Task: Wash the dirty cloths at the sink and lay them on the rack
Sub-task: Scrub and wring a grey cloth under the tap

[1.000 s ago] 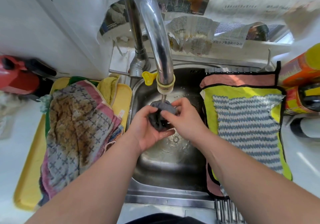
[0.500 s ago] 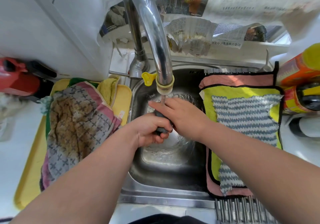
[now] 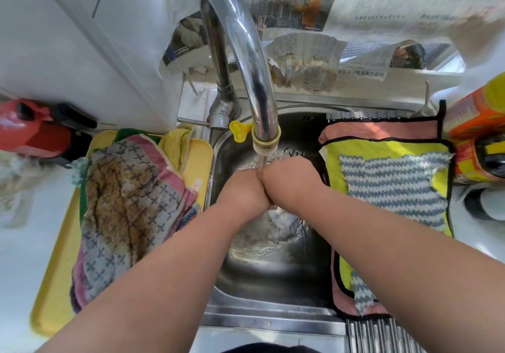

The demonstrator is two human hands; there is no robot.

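Newspaper (image 3: pixel 300 16), its print too blurred to read, lines the wall behind a steel sink (image 3: pixel 273 270). Under the running faucet (image 3: pixel 246 51), the left hand (image 3: pixel 243 191) and right hand (image 3: pixel 289 177) press together, backs up; I cannot tell what they hold. A brown-stained, cross-patterned cloth (image 3: pixel 123 210) tops the heap on the yellow tray (image 3: pixel 54 284) left of the sink. A grey-striped cloth (image 3: pixel 390 185) lies on the rack (image 3: pixel 382 333) at right.

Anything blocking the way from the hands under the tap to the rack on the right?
Nothing visible between: left hand and right hand meet under the tap, and the rack lies at the sink's right edge. Yellow cloth and striped cloth cover most of it.
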